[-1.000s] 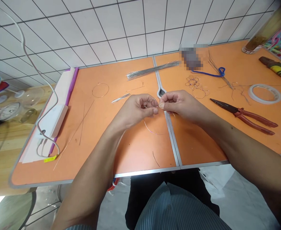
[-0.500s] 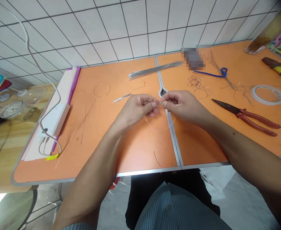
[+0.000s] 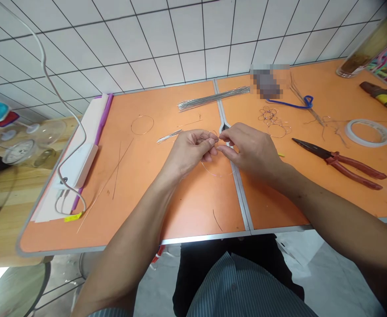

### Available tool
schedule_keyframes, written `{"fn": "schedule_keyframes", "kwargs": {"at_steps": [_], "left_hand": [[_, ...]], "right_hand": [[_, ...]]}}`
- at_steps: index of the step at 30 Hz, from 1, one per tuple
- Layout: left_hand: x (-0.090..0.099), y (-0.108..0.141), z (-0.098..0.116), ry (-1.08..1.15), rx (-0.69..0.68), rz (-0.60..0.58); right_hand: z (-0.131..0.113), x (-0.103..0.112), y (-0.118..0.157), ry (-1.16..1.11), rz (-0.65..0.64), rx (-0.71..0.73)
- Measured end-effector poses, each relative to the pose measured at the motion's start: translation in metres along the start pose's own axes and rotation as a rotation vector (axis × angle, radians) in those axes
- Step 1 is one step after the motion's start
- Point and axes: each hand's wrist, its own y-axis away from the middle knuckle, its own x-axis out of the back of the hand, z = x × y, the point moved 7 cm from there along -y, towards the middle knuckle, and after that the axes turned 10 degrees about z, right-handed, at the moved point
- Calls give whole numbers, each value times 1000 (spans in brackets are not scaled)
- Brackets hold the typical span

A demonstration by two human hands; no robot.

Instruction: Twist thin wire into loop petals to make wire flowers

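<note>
Across the far edge of the orange folding table (image 3: pixel 186 211) lies a long bundle of straight silver wires (image 3: pixel 214 98), and off to the right sits a loose heap of small copper wire rings (image 3: pixel 268 116) with a twist of blue cord (image 3: pixel 297 104) just past it. Further right you've got long-nose pliers with red handles (image 3: pixel 341 164), a white roll of tape (image 3: pixel 367 133) and a yellow-and-black tool handle (image 3: pixel 380 97) up in the far corner. Left side has a single thin wire ring (image 3: pixel 142 125), a short bunch of silver wires (image 3: pixel 169 136) almost at the left hand, a couple of long loose straight wires (image 3: pixel 116 174), and a white plastic box (image 3: pixel 81 165) with a white cable (image 3: pixel 44 66) looping up and away from it.

Both forearms come in from the near edge and angle toward the middle of the table. The left hand (image 3: pixel 189 149) is closed, thumb and fingertips pinching a thin copper-coloured wire ring (image 3: pixel 213 171) that hangs down over the orange top, just left of the metal seam (image 3: pixel 237 189). The hands hide the top of that ring. The right hand (image 3: pixel 249 147) sits right beside the left, palm down, and compared with half a second ago its tight pinch has loosened into a wider spread of the fingers. Its fingertips are about at the left hand's, but I can't tell whether they're still on the wire.
</note>
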Motion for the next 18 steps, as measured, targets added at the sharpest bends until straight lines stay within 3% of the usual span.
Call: {"fn": "schedule_keyframes", "kwargs": {"at_steps": [6,18], "left_hand": [[-5,2,1,-6,-3,16],[-8,2,-5,72,-20,113]], "right_hand": [[-5,-1,-1,177,10,85],[-9,-1,0,192,43,133]]}}
